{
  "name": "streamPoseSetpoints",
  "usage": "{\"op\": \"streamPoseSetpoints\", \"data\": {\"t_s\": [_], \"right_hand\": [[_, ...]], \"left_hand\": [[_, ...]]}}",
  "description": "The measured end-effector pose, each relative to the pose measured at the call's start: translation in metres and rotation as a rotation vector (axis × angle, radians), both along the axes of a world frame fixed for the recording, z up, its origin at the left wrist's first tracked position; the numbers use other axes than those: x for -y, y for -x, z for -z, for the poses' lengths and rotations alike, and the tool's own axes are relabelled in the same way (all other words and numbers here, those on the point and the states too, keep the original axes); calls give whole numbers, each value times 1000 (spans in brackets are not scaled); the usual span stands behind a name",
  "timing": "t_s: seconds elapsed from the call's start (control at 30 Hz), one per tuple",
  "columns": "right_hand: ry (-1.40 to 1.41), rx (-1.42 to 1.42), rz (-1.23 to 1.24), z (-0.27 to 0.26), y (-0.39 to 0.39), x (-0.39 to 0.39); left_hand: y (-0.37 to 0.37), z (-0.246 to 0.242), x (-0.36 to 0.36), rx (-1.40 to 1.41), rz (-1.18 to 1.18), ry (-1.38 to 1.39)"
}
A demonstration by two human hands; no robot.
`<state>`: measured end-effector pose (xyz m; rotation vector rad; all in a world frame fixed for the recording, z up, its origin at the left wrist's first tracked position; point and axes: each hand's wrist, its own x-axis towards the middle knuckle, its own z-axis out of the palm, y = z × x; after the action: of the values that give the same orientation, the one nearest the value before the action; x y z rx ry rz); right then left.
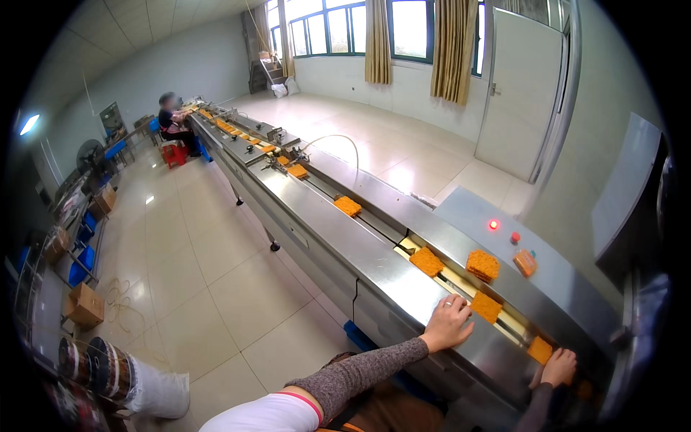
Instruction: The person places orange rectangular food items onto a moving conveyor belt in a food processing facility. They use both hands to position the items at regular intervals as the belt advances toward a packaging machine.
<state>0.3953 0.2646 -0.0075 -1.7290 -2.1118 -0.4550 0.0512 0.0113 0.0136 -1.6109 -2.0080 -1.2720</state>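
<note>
A long stainless-steel conveyor (pixel 345 254) runs diagonally before me, with square orange-brown snack slabs spaced along its channel. My left hand (pixel 449 322) rests at the near edge of the channel, fingers curled beside one slab (pixel 486 307); whether it touches that slab is unclear. Farther right, my right hand (pixel 559 368) is at another slab (pixel 540 350), its fingertips against or very near the slab's edge; its grip cannot be made out. One slab (pixel 426 262) lies farther up the channel. A small stack of slabs (pixel 482 265) sits on the conveyor's far ledge.
A wrapped orange packet (pixel 524 262) lies on the grey cabinet top near a red button (pixel 515 237) and a lit red lamp (pixel 493 224). A co-worker (pixel 175 124) sits at the conveyor's far end. Film rolls (pixel 110 368) and a white sack (pixel 158 389) stand lower left.
</note>
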Motion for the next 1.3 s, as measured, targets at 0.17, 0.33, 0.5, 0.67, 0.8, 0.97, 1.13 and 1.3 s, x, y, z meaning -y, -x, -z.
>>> {"op": "streamPoseSetpoints", "data": {"t_s": [0.17,0.33,0.5,0.67,0.8,0.97,1.13,1.3], "right_hand": [[144,-100,93,17,-12,-17],[304,-300,50,21,-18,-19],[333,-189,277,-26,18,17],[121,-54,225,-2,1,4],[54,-8,70,-7,4,6],[147,-18,116,6,-5,-9],[327,-248,112,13,-13,-17],[359,-238,255,-9,7,0]], "left_hand": [[0,1,-1,12,7,19],[0,1,-2,12,4,-5],[1,2,0,-6,-14,-13],[-1,-1,-1,-9,-8,-16],[1,0,1,7,-8,0],[0,-1,-1,12,-10,4],[-1,1,-2,-3,-17,2],[0,-1,1,13,-14,27]]}}
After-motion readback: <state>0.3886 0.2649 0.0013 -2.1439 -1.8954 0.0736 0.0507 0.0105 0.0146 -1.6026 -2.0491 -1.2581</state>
